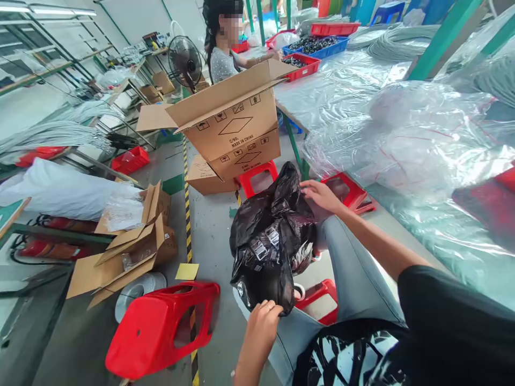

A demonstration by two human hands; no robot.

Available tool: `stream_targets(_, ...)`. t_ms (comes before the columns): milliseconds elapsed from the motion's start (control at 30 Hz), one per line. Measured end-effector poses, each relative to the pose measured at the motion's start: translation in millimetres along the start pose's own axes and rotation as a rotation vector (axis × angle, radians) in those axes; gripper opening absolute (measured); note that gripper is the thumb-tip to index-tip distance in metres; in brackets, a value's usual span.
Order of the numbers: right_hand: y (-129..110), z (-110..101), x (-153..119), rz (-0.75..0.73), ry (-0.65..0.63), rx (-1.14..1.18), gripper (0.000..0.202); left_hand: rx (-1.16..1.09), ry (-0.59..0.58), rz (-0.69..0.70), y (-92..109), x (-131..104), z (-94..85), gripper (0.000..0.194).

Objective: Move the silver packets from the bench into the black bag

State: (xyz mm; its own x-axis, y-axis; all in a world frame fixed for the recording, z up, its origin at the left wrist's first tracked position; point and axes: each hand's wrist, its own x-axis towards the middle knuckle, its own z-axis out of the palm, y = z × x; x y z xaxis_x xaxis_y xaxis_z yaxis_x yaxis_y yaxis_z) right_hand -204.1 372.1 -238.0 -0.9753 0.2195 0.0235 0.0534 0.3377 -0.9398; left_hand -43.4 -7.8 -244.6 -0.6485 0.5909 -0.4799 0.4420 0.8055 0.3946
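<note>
Grasping the black bag (263,241) near edge with left hand (262,321), right hand (321,196) fingertips at its far edge, pinch unclear, likely steadying it over the thighs (344,262); carton (237,131) beyond bag, red stool (139,332) left, plastic-covered table (293,117) right, grey workshop floor (217,241) below.

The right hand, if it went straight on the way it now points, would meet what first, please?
Most likely the black plastic bag: the right hand points at its upper part from close by, though one view leaves contact unclear.

Black bag (284,228), interior mostly hidden
</note>
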Motion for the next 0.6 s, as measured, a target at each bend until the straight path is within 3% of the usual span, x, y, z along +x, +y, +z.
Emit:
stream_targets(100,4,-30,-104,-0.096,-0.109,-0.037,0.041,0.062,-0.085,0.020,15,23,-0.7,0.044)
stream_targets(200,-1,-69,-205,0.103,-0.036,-0.049,0.043,0.027,-0.086,0.110,10,42,-3.1,0.045)
stream_targets(300,-27,-98,-284,0.218,0.222,-0.102,0.043,0.076,-0.113,0.200,-7,69,-0.2,0.041)
stream_targets(367,-46,-113,-323,0.227,0.457,-0.169,0.040,0.157,-0.054,0.322,-16,96,3.4,0.046)
stream_targets(433,-55,-129,-356,0.219,0.705,-0.306,0.036,0.192,0.074,0.511,-17,129,7.2,0.049)
stream_targets(500,-53,-146,-387,0.271,0.897,-0.589,0.037,0.184,0.227,0.679,-10,160,12.1,0.046)
stream_targets(600,-42,-171,-432,0.601,1.064,-1.064,0.061,0.051,0.401,0.833,3,187,25.7,0.039)
